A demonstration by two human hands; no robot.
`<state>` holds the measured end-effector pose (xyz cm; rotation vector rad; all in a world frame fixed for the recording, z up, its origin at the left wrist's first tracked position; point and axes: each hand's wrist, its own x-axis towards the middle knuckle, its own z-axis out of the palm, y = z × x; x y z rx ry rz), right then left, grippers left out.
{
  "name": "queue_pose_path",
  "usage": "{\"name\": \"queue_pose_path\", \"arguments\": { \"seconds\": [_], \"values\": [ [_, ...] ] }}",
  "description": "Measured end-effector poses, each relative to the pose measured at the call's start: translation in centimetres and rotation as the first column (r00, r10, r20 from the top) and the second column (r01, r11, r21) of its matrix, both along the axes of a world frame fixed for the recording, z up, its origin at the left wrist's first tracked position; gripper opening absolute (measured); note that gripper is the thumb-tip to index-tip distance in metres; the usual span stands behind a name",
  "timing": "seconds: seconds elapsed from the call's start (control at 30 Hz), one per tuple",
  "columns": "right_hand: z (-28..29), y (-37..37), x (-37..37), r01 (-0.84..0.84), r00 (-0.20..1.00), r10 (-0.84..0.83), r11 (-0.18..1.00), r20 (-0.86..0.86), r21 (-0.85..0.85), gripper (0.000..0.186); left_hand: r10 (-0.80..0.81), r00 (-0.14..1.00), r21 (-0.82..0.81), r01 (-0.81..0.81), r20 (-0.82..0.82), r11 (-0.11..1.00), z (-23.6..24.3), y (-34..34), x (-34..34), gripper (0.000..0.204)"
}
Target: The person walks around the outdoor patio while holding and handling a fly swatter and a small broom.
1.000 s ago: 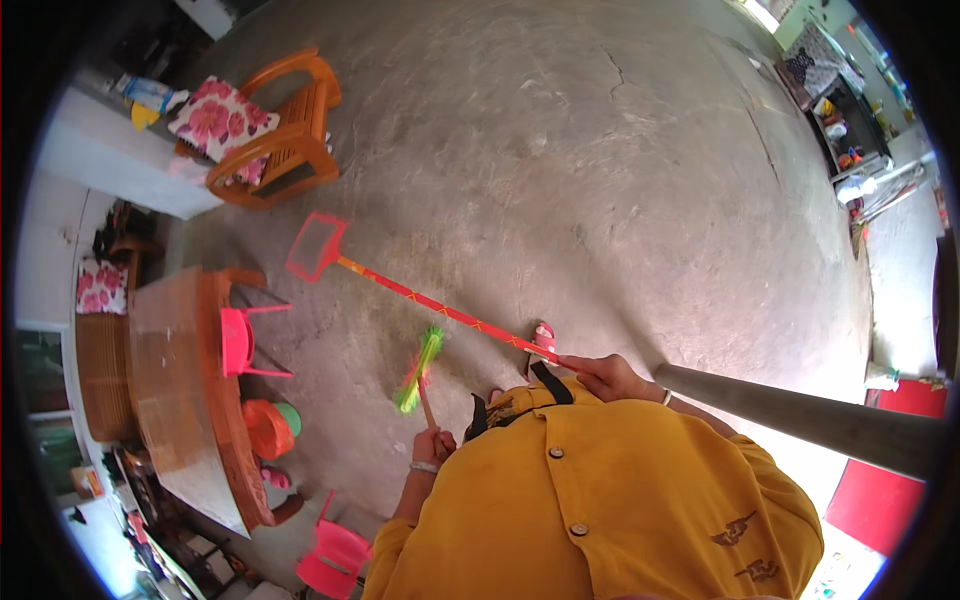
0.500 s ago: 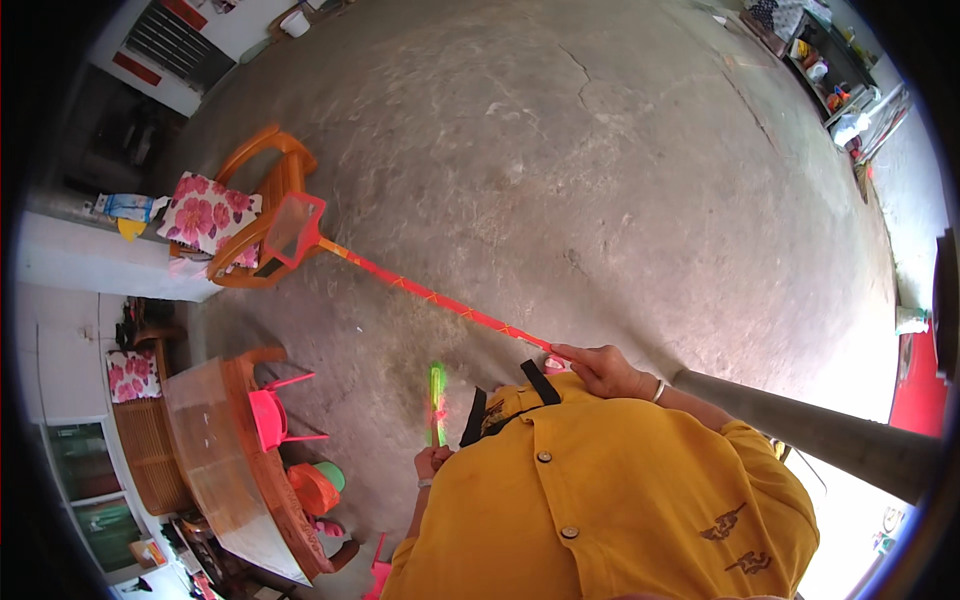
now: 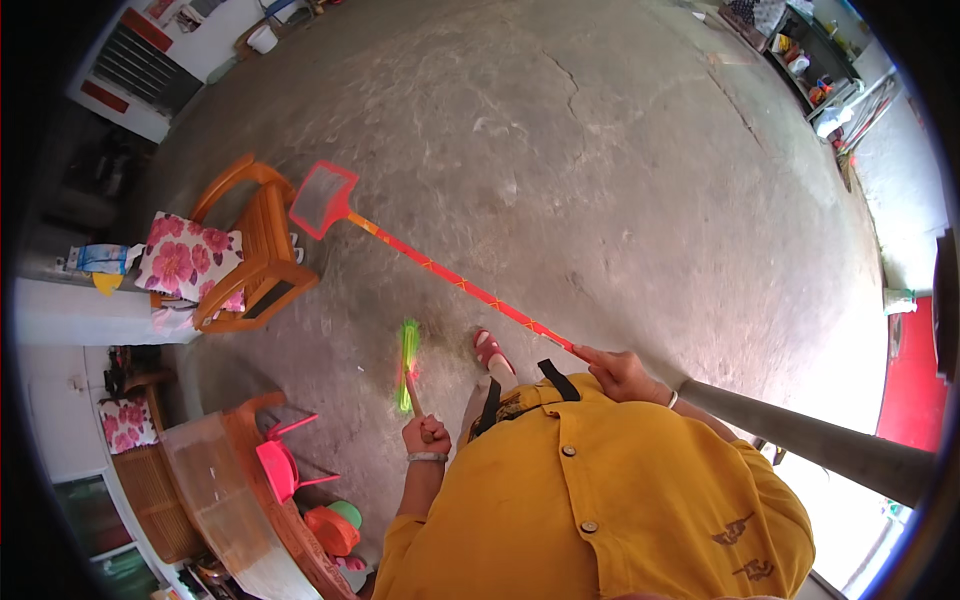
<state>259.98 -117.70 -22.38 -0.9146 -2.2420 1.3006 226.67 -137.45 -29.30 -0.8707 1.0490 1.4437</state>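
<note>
My right hand [image 3: 622, 376], at the front of my yellow shirt, is closed round the end of a long red pole with yellow zigzag marks. The pole belongs to what looks like a long-handled dustpan [image 3: 325, 198]. Its flat head has a red rim and greyish middle, and sits by the wooden armchair [image 3: 262, 238]. Lower left, my left hand [image 3: 426, 436] is wrapped round the brown handle of a broom [image 3: 409, 350] with bright green bristles. The bristles point away from me over the floor. One of my feet, in a red sandal [image 3: 489, 348], shows between the two tools.
A flowered cushion [image 3: 185, 257] lies on the armchair. Lower left stands a wooden table [image 3: 225, 475], with a pink chair [image 3: 280, 465] beside it. A thick grey post [image 3: 810, 432] slants at the right. Shelves with goods [image 3: 805, 65] stand far right, and a white bucket [image 3: 262, 40] far left.
The dustpan's head has moved right, away from over the armchair. My left hand has come forward with the broom, and its handle now shows. The view has shifted, and my sandalled foot has appeared.
</note>
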Motion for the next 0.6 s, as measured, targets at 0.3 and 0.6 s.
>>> {"name": "queue_pose_path", "arguments": {
  "seconds": [0.3, 0.6],
  "values": [
    [3.0, 4.5, -8.8, 0.067, 0.998, -0.067, 0.998, 0.010, -0.003, 0.045, -0.191, 0.981, 0.034, 0.190, 0.034, 0.981, -1.3, 8.0, -9.2, 0.016],
    [3.0, 6.8, -10.8, 0.175, 0.984, -0.172, 0.981, -0.040, 0.087, 0.045, -0.258, 0.964, -0.012, 0.257, -0.062, 0.966, -0.7, 16.0, -12.3, 0.012]
  ]
}}
